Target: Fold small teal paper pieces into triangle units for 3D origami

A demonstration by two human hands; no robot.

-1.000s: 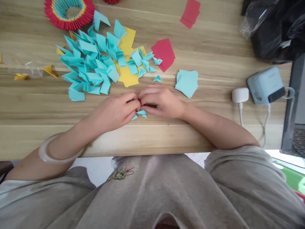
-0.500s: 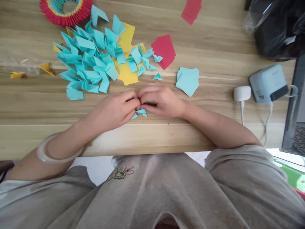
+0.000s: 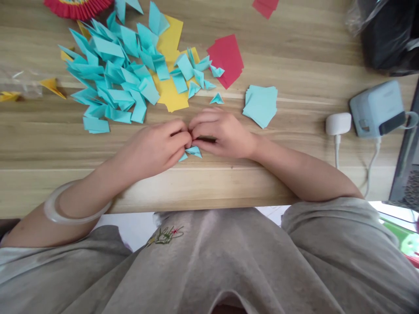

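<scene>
My left hand (image 3: 162, 146) and my right hand (image 3: 222, 133) meet fingertip to fingertip low over the wooden table. Both are closed in a pinch, and whatever lies between the fingers is hidden. Just below the fingertips a small folded turquoise paper piece (image 3: 194, 151) shows, with the tip of another piece (image 3: 183, 157) beside it, partly covered by my left hand. Beyond my right hand sits a small folded turquoise triangle (image 3: 216, 99). A stack of flat turquoise paper slips (image 3: 261, 106) lies to its right.
A heap of folded turquoise papers (image 3: 113, 78) spreads at left, partly over yellow slips (image 3: 175, 98). Red slips (image 3: 226, 61) lie farther back. A red ring of folded paper (image 3: 78, 9) is cut off at the top. A white plug (image 3: 338, 124) and a blue-grey charger (image 3: 376, 109) stand right.
The whole view has shifted slightly, so the things at the back sit higher in the picture. My hands keep the same pinched pose, with little visible finger movement.
</scene>
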